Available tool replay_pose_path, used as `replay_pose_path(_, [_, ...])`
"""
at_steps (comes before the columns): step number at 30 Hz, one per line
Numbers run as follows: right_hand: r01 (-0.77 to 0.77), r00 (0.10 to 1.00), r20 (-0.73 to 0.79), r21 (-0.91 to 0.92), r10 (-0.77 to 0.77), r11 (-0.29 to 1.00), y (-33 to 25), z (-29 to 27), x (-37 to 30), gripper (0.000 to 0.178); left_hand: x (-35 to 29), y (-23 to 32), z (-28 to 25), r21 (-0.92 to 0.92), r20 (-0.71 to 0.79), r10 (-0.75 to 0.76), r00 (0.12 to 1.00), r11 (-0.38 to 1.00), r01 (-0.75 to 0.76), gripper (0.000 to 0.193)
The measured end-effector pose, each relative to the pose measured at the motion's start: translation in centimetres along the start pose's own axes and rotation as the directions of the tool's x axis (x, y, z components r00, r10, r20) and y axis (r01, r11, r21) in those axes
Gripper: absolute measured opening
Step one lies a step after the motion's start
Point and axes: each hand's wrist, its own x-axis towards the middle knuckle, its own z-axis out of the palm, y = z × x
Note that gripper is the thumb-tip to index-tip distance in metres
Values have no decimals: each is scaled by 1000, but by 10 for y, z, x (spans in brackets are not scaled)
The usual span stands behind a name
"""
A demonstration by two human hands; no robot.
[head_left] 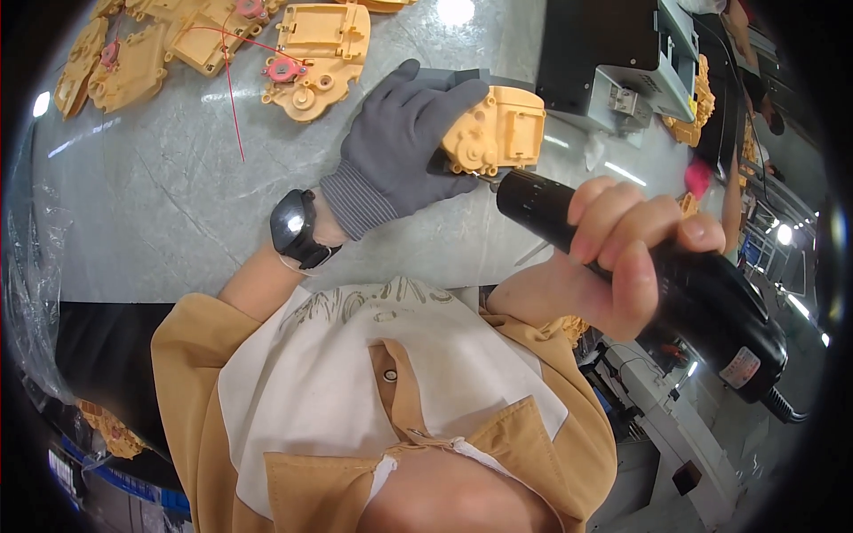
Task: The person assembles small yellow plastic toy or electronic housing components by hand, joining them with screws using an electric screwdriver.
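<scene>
Yellow-orange moulded plastic housing (511,133), smooth and slightly glossy, with a raised rectangular frame at one end and round bosses at the other: it rests on a dark grey block (458,76) on the grey, marble-veined worktop (151,231), well in from the near edge. The left grip (400,133), in a dark grey knitted glove with a ribbed cuff, pinches the housing, fingers over its far left corner, thumb along the near side. The right grip (631,249), bare, wraps round a black cylindrical electric screwdriver (538,204); its slim metal bit (490,181) points at the housing's near side. Whether the bit touches a screw is too small to tell. The glove hides part of the housing's left end, and the block shows only at its margins. Toward the worktop's far left corner, similar plastic housings (324,53) carry pinkish-red discs (283,69) and thin red wires; some are cut off by the view's upper rim.
</scene>
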Motion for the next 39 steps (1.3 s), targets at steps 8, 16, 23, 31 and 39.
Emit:
replay_pose_path(8, [16, 970, -243, -11, -18, 1000, 20, 25, 4, 39, 0, 0, -1, 4, 31, -14, 999, 1000, 14, 79])
replay_pose_path(16, [-3, 994, -108, -162, -15, 987, 25, 26, 8, 29, -2, -2, -6, -55, 78, -37, 996, 998, 41, 84])
replay_pose_path(23, [-47, 977, -211, -143, 16, 989, 18, 29, 10, 32, 6, 3, -1, -26, -20, 84, 996, 996, -85, 78])
replay_pose_path(31, [371, 762, -543, -83, -354, 925, -19, -40, -13, 38, 5, 3, -2, 34, 44, 24, 999, 999, -26, 74])
replay_pose_path(39, [223, 429, -660, -584, -617, 781, 12, -102, 8, 40, 7, 8, -7, 32, 103, 4, 995, 999, -7, 79])
